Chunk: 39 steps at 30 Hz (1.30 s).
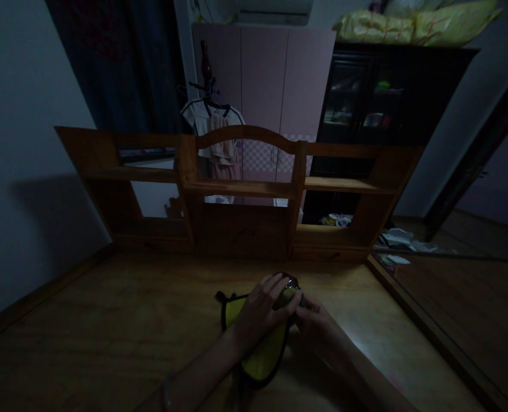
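Note:
A yellow-green piece with black edging [266, 356], flat and pouch-like, lies on the wooden surface beneath my left wrist. At its far end is a dark rounded object with a shiny part [292, 282]; the dim light hides its kind. My left hand [265, 306] curls over this object from the left, thumb and fingers closed about it. From the right, my right hand [316, 323] pinches its near right side, fingertips partly hidden. A small black tab [221, 296] sticks out at the left corner of the yellow-green piece.
A wooden shelf unit [241, 186] stands along the far edge of the wooden surface [120, 320]. A raised wooden rim [425, 326] runs down the right side. The wall [26, 171] is on the left. Beyond are pink wardrobe doors [262, 80] and a dark cabinet [412, 97].

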### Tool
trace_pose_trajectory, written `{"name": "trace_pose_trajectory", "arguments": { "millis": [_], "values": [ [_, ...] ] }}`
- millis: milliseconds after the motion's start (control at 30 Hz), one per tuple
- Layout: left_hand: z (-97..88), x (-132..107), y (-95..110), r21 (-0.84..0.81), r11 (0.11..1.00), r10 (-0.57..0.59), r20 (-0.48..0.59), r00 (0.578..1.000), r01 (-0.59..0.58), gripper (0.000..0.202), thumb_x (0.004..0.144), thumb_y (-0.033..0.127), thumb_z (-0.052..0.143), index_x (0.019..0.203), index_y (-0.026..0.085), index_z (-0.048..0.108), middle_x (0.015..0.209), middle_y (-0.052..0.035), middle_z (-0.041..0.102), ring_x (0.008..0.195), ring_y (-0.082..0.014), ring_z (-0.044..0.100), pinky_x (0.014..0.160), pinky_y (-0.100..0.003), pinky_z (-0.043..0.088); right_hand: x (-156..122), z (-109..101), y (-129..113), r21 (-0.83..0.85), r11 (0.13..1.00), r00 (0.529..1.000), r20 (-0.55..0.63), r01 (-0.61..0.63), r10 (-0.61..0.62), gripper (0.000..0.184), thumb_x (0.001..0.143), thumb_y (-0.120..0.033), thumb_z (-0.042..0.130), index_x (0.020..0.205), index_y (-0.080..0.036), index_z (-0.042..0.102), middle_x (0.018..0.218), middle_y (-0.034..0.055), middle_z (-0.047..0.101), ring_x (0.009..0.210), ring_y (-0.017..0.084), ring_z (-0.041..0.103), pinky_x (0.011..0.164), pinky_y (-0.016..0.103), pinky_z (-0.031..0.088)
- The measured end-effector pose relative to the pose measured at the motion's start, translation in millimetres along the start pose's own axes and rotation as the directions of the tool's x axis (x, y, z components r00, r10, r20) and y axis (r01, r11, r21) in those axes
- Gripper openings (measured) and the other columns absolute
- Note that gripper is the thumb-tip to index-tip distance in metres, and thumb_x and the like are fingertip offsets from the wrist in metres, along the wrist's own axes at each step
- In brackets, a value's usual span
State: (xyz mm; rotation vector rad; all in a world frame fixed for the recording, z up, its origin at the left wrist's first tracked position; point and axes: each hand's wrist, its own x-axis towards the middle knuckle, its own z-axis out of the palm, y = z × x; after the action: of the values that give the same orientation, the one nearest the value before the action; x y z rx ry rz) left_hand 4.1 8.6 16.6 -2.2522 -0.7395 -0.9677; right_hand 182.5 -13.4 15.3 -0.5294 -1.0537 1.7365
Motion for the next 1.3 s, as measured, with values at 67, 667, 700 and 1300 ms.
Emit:
{"name": "trace_pose_trajectory", "arguments": {
  "millis": [67, 667, 700, 1300],
  "values": [
    [1.3, 0, 0, -0.004, 1.0, -0.002, -0.001, 1.0, 0.002, 0.05, 0.091, 0.008, 0.051, 0.136, 0.029, 0.044, 0.135, -0.0098, 0.042, 0.134, -0.0268, 0.035, 0.106, -0.044, 0.042, 0, -2, 3, -0.013, 1.0, 1.0, -0.004, -0.006, 0.006, 0.033, 0.079, -0.023, 0.068, 0.112, -0.019, 0.066, 0.112, 0.0073, 0.067, 0.1, 0.021, 0.06, 0.09, 0.033, 0.045],
    [-2.6, -7, 0, -0.231, 0.921, -0.26, 0.24, 0.935, 0.315, 0.061, 0.087, 0.013, 0.049, 0.145, 0.019, 0.029, 0.142, -0.0152, 0.038, 0.134, -0.0283, 0.033, 0.108, -0.048, 0.035, -4, 7, -10, -0.505, 0.862, 0.999, 0.011, 0.034, -0.033, 0.032, 0.078, -0.028, 0.071, 0.109, -0.02, 0.068, 0.105, 0.0058, 0.07, 0.104, 0.028, 0.06, 0.091, 0.039, 0.045],
    [-2.8, -6, 1, -0.248, 0.905, -0.28, 0.263, 0.923, 0.345, 0.063, 0.086, 0.013, 0.05, 0.145, 0.018, 0.028, 0.142, -0.0153, 0.038, 0.134, -0.0284, 0.033, 0.108, -0.048, 0.035, -4, 6, -10, -0.574, 0.817, 0.998, 0.021, 0.055, -0.052, 0.032, 0.078, -0.028, 0.07, 0.109, -0.02, 0.068, 0.104, 0.0057, 0.07, 0.103, 0.029, 0.06, 0.092, 0.04, 0.045],
    [23.0, -18, -3, -0.436, 0.733, -0.423, 0.308, 0.852, 0.522, 0.073, 0.072, 0.001, 0.05, 0.141, 0.021, 0.032, 0.132, -0.0108, 0.052, 0.122, -0.0235, 0.048, 0.103, -0.042, 0.042, 0, -6, -5, -0.91, 0.257, 0.933, 0.265, 0.325, -0.242, 0.03, 0.079, -0.006, 0.056, 0.103, -0.021, 0.067, 0.102, 0.0078, 0.068, 0.092, 0.024, 0.061, 0.083, 0.036, 0.05]
  ]
}}
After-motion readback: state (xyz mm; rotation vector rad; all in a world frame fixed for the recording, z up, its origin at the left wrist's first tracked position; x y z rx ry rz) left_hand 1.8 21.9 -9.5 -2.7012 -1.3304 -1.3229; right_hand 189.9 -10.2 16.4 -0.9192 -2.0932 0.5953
